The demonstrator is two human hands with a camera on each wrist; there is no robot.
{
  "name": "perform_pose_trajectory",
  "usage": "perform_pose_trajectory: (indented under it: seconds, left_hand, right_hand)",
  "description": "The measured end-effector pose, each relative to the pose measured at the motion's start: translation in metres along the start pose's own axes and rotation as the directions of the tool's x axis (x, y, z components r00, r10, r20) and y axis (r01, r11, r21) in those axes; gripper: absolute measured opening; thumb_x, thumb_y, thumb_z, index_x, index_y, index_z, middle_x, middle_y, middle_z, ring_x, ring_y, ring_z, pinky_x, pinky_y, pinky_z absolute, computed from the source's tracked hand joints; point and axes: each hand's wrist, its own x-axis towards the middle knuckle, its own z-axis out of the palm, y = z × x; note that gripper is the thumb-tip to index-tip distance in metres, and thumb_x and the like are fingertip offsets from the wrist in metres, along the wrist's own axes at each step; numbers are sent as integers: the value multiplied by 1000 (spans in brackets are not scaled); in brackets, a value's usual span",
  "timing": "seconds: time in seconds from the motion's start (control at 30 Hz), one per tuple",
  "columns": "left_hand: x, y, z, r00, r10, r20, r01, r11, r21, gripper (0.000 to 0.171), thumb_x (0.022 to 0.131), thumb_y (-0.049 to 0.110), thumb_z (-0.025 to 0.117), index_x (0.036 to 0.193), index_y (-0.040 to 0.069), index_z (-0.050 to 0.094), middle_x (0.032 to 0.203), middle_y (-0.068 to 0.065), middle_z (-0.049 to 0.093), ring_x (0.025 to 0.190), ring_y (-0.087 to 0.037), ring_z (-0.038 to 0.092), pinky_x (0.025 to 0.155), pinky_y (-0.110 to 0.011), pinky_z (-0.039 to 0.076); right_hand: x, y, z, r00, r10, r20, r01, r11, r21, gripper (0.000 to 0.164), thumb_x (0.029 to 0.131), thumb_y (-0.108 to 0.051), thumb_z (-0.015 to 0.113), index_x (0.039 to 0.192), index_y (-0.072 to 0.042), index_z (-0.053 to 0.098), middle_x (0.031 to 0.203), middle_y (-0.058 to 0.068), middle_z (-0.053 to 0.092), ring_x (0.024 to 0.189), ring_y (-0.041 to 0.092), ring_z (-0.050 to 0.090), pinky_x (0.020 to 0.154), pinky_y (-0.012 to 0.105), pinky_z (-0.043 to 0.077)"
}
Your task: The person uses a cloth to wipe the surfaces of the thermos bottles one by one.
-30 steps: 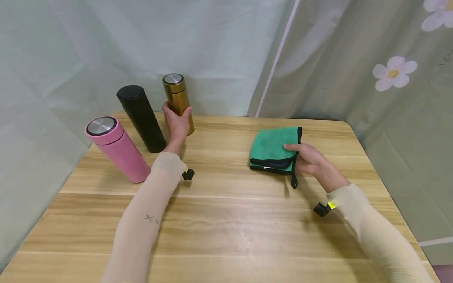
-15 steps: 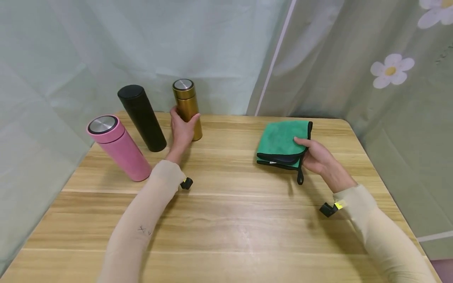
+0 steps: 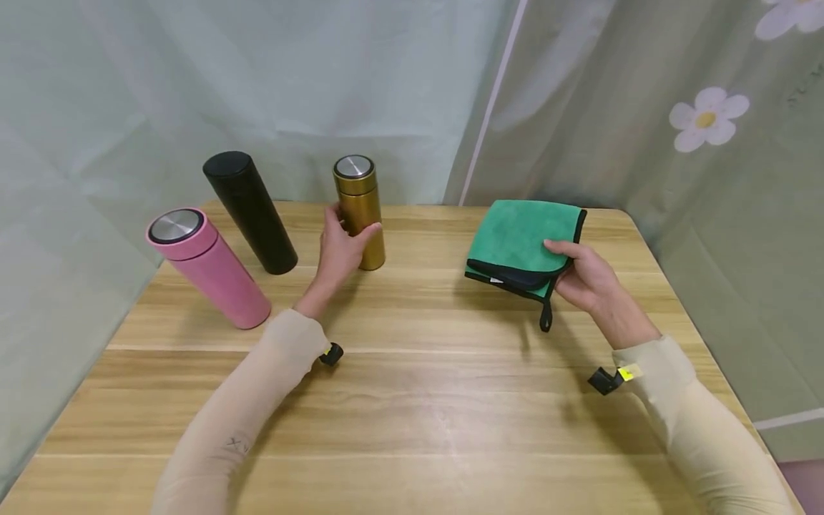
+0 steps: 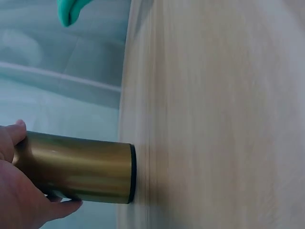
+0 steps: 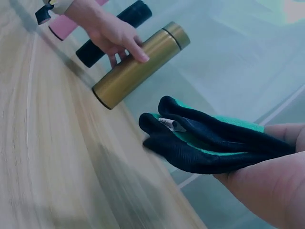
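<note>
My left hand [image 3: 344,247] grips a gold thermos bottle [image 3: 363,214] around its middle, thumb on the near right side. The bottle is upright with a round steel-topped lid; in the left wrist view its dark base [image 4: 133,174] is close to the table surface. On the right, my right hand [image 3: 589,279] pinches a folded green cloth [image 3: 524,236] by its right edge, thumb on top and fingers beneath. Black binding trims the cloth, and a small loop dangles from its corner. It hangs above the table, its shadow falling below. The right wrist view shows its stacked folds and a white tag [image 5: 171,125].
A black cylindrical bottle [image 3: 251,214] and a pink thermos bottle [image 3: 215,275] stand upright on the left part of the wooden table [image 3: 412,415]. A pale curtain [image 3: 386,86] hangs right behind the table's back edge.
My left hand has brought the gold thermos bottle rightward and nearer, away from the black bottle. My right hand has raised the green cloth and shifted it slightly right.
</note>
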Motion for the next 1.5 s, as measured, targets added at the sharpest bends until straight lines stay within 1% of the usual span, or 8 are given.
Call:
perform_pose_trajectory:
  seconds: [0.17,0.27,0.47,0.57,0.73,0.93,1.23,1.5]
  left_hand:
    - [-16,5,8,997,24,77,-23,1000,-14,81,93,29,80,153,3,30,148,-19,46,132,-33,50,110,-51,43]
    - [-26,10,14,992,41,120,-39,999,-17,81,93,26,81,152,2,32,147,-20,47,133,-33,50,109,-51,44]
    - [-48,18,26,976,57,210,-45,997,-61,77,91,22,82,150,2,35,144,-20,50,132,-33,52,109,-50,45]
    - [-60,21,30,965,62,254,-44,996,-77,78,91,20,83,150,2,35,144,-19,50,133,-33,52,110,-50,44]
    - [-76,27,35,952,68,297,-35,993,-115,77,89,15,84,148,2,37,143,-17,51,132,-32,53,110,-50,45]
    - [-96,36,40,935,40,353,13,989,-146,78,88,15,85,148,1,38,142,-17,52,131,-33,54,109,-51,45]
    - [-116,45,43,909,20,417,46,988,-148,78,88,15,85,149,3,38,144,-16,52,134,-33,52,113,-52,41]
    - [-127,51,46,896,54,440,-10,995,-101,77,85,13,87,147,3,42,140,-15,57,132,-30,54,111,-49,43]
  right_hand:
    - [-4,0,1,1000,2,-11,-2,1000,-4,34,104,5,50,134,-10,44,134,2,52,121,17,58,97,32,53]
    - [-6,1,2,999,-24,-22,25,1000,12,35,103,5,50,133,-11,43,136,0,49,124,17,54,98,31,52]
    - [-8,1,4,995,-95,-13,96,993,63,33,104,2,52,133,-11,46,134,0,54,123,16,56,100,30,51]
    - [-8,0,3,993,-114,-7,115,992,56,32,104,-1,53,134,-11,46,132,1,56,121,16,58,99,30,51]
    - [-10,-3,4,992,-123,-11,123,992,28,32,104,0,53,134,-11,47,134,0,55,125,16,54,100,30,50]
    - [-14,-5,6,992,-124,-9,125,992,31,39,103,2,53,138,-13,44,140,-1,49,131,17,47,103,30,47]
    - [-20,-1,12,990,-141,27,142,990,-24,37,104,2,53,137,-11,44,141,1,48,128,19,51,102,31,49]
    - [-24,4,25,978,-199,64,203,977,-59,32,103,3,55,133,-8,49,135,3,53,122,20,56,100,32,50]
